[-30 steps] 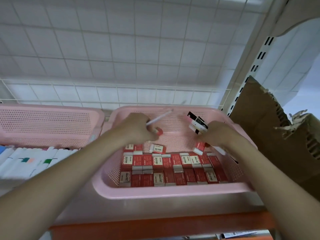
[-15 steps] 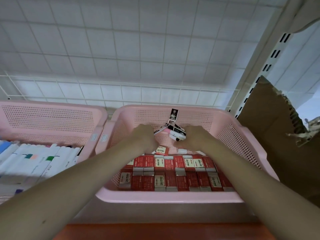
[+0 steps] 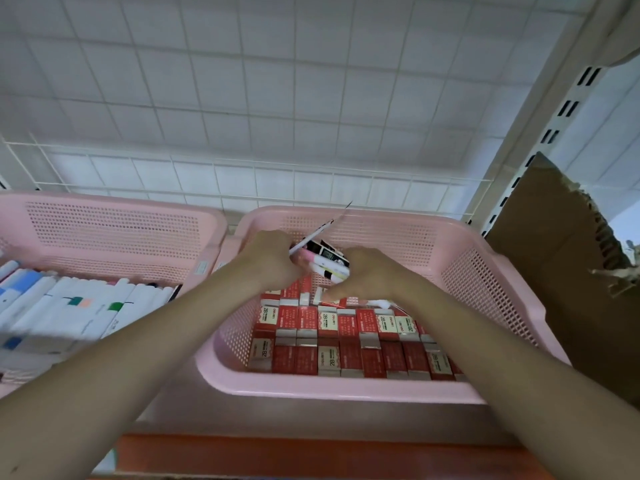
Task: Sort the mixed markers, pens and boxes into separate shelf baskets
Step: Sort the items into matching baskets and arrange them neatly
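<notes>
- The left hand point(image 3: 270, 259) curls its fingers round a thin pen point(image 3: 320, 230) that slants up past the basket's back wall.
- The right hand point(image 3: 367, 271) grips a small bunch of markers point(image 3: 329, 263), pink and white, just beside the left hand.
- Both hands hover over the back half of the right pink basket point(image 3: 346, 389), above rows of red boxes point(image 3: 346, 341).
- The left pink basket point(image 3: 114, 230) touches it and holds white markers lying side by side point(image 3: 69, 306).
- Both baskets sit on a shelf with an orange front edge point(image 3: 277, 455), backed by a white wire grid point(image 3: 242, 98); torn cardboard point(image 3: 561, 271) stands at the right.
</notes>
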A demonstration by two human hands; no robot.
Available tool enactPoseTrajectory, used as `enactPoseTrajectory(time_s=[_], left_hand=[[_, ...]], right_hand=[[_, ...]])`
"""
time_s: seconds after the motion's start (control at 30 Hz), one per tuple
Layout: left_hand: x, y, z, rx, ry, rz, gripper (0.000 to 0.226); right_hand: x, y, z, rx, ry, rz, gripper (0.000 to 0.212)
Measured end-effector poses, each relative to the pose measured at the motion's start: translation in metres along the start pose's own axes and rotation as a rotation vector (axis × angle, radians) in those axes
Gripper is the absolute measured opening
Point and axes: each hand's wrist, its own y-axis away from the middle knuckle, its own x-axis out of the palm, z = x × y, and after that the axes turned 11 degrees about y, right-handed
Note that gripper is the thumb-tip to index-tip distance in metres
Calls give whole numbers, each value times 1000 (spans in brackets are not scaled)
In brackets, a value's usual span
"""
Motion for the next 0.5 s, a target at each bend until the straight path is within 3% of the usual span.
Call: enactPoseTrajectory(time_s=[0.1,0.27,0.37,0.5], left_hand=[[-1,4,2,18,-15,1,22],[6,4,-3,-4,-85,121,16],[15,0,-10,24,-92,150,11],[27,-3,-19,57,-146,220,27]], right_hand=[[6,-2,5,-3,6,12,45],[5,0,-7,115,236,-169,27],[4,-3,-12,143,97,-149,26],[-2,-2,-17,160,-83,-50,21]])
